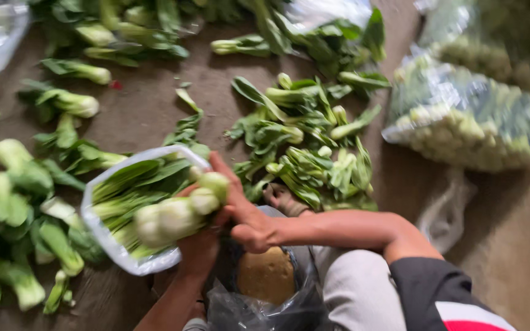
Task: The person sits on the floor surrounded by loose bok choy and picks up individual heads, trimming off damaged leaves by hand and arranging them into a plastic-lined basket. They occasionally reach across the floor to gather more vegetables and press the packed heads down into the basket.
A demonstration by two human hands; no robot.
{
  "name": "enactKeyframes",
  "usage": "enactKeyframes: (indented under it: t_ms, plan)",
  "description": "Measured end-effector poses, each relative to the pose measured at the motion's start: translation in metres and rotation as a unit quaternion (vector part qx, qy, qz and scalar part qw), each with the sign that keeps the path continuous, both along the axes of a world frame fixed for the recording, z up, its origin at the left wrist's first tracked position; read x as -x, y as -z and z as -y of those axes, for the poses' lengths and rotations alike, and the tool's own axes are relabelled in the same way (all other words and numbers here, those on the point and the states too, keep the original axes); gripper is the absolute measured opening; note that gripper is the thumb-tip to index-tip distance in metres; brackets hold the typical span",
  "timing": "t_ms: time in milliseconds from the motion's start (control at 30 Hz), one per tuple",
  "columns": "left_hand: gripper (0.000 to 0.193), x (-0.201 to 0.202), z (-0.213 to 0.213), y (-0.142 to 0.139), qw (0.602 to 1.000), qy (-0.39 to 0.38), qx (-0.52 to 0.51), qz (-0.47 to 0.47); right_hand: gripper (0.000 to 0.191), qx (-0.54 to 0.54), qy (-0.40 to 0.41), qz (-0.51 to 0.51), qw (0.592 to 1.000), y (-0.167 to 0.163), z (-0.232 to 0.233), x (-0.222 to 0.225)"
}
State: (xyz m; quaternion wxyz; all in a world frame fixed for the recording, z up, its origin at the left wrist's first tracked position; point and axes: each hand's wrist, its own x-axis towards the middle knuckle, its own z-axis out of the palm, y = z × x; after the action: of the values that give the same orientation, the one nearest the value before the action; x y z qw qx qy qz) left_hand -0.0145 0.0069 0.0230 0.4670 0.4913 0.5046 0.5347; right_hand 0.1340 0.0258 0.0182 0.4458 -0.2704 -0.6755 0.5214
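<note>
two bare hands meet over a clear plastic bag (118, 248) that lies on the brown floor (154, 104) and is partly filled with bok choy. the bunch of bok choy (167, 211) sits half in the bag's mouth, leaves inside toward the left and pale stem ends sticking out to the right. the right hand (240, 211) is closed around those white stem ends from the right side, fingers stretched along the top of the bunch. the left hand (199, 248) comes up from below and cups the underside of the same bunch, its fingers mostly hidden beneath the stems, so how tightly it holds cannot be told. loose bok choy heads (305, 144) lie scattered on the floor just beyond the hands, and more loose greens (26, 202) spread along the left edge. well to the right, a large filled bag of greens (470, 119) rests on the floor. another crumpled clear bag (253, 306) lies near the person's lap, under the forearms. the picture is somewhat blurred
</note>
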Motion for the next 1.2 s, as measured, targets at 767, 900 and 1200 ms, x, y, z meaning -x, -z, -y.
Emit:
enactKeyframes:
  t_ms: [767, 900, 1200]
  plan:
    - [0.027, 0.072, 0.014, 0.022, 0.928, 0.028, 0.256, 0.270, 0.042, 0.008, 0.184, 0.621, 0.762, 0.097, -0.017, -0.124]
    - [0.033, 0.070, 0.010, 0.019, 0.902, 0.002, 0.312, 0.300, 0.060, -0.016, 0.220, 0.650, 0.728, 0.102, -0.027, -0.134]
    - [0.045, 0.059, -0.005, -0.001, 0.930, 0.068, 0.222, 0.284, 0.047, 0.237, 0.023, -0.035, 0.971, 0.000, -0.025, -0.047]
